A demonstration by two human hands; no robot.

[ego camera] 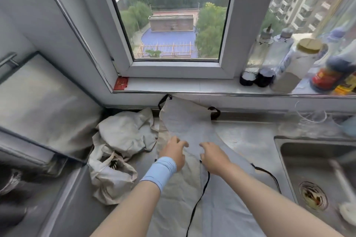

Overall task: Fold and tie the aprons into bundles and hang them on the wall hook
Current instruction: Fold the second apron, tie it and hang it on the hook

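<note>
- On the steel counter under the window, in the single head view, a pale grey paper-like apron [185, 121] lay flat. Its bib pointed at the sill, and no wall hook was in sight.
- Left hand [174, 155] and right hand [213, 157] rested close together on the apron's middle, fingers loosely bent and clamped on nothing.
- A thin black tie string [200, 196] trailed loose beneath the right wrist. A fold made now would probably trap it inside, leaving nothing to tie with.
- Just beside the apron's left edge sat a crumpled cream heap of aprons [125, 134]; a sweeping fold might drag it along.
- Near the right edge lay a steel sink [278, 159], where another string could slip in and get wet.
</note>
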